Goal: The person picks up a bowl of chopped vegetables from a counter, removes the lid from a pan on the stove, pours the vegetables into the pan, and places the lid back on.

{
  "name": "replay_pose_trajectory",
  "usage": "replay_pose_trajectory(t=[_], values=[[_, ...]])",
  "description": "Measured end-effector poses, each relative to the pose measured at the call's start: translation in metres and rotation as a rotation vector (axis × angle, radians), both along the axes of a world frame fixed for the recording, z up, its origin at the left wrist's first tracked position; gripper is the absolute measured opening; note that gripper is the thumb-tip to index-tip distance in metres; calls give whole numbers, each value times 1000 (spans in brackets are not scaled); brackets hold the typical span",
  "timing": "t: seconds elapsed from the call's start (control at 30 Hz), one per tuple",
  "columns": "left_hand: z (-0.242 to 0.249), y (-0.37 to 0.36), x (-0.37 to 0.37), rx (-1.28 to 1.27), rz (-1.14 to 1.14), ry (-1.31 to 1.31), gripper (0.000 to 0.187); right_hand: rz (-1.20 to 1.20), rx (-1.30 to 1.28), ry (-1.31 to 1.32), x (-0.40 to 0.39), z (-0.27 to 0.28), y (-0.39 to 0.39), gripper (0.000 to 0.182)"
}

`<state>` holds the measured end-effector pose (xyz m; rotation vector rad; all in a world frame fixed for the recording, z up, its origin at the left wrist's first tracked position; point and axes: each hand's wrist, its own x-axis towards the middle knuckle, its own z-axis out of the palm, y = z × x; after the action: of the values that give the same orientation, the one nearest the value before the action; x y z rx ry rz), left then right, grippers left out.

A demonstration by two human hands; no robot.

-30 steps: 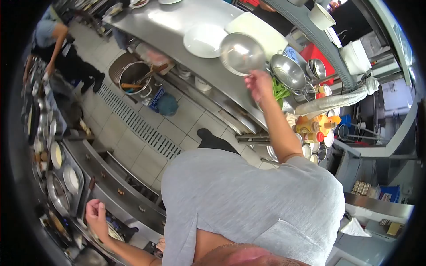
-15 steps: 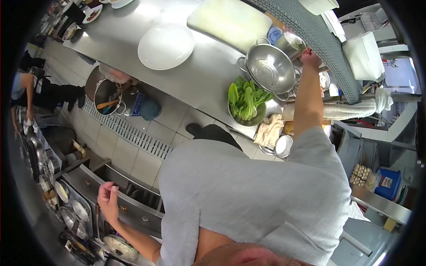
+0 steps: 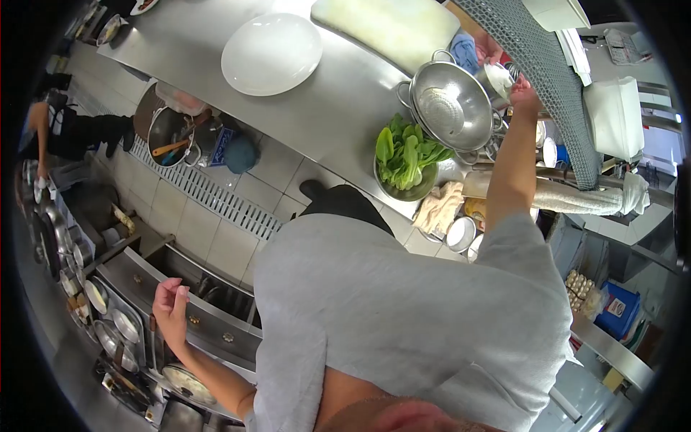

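Observation:
My left hand (image 3: 171,309) is raised over the stove-side drawers at the left, fingers loosely bent and apart, with nothing visible in it. Across the counter, my right hand (image 3: 523,93) is closed beside a metal pot (image 3: 497,81) with something white in it; what the fingers grip is hard to make out. Just left of that pot lies a steel colander (image 3: 452,104) with loop handles. Below the colander, a metal bowl (image 3: 412,186) holds leafy greens (image 3: 403,153). Part of another person's hand (image 3: 488,49) shows near a blue cloth (image 3: 464,52).
A white plate (image 3: 272,54) and a cutting board (image 3: 389,27) lie on the steel counter (image 3: 324,108). A mesh-covered shelf edge (image 3: 533,65) overhangs the right. Pots (image 3: 169,133) stand under the counter. A co-worker (image 3: 65,129) is at the far left; pans line the lower left.
The whole view has shifted slightly. The other person's hand now shows by the blue cloth. My right hand is still by the pot, and my left hand has kept its pose.

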<state>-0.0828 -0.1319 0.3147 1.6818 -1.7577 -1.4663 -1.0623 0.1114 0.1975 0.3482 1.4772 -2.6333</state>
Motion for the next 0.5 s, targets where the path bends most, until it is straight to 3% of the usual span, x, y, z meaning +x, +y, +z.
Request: replay_pose_trajectory(t=[0.1, 0.13, 0.2, 0.23, 0.27, 0.3, 0.33, 0.37, 0.5], values=[[-9, 7, 6, 0, 39, 35, 20, 123, 410, 127, 78, 13, -30, 14], [-14, 12, 10, 2, 56, 56, 21, 208, 516, 299, 193, 67, -69, 11], [-25, 22, 19, 12, 87, 95, 22, 434, 522, 520, 282, 48, -92, 23], [-33, 29, 23, 21, 104, 117, 22, 607, 742, 635, 337, 50, -108, 29], [-40, 37, 27, 26, 128, 141, 23, 740, 694, 506, 407, 60, -131, 29], [-44, 43, 29, 37, 128, 128, 24, 889, 547, 341, 451, 35, -145, 29], [-50, 49, 31, 20, 146, 103, 24, 1140, 776, 374, 497, 46, -158, 30], [-57, 57, 35, 20, 152, 95, 24, 1311, 578, 227, 535, 14, -168, 27], [-104, 81, 69, 63, 223, 144, 24, 1991, 665, 576, 662, -6, -197, 28]])
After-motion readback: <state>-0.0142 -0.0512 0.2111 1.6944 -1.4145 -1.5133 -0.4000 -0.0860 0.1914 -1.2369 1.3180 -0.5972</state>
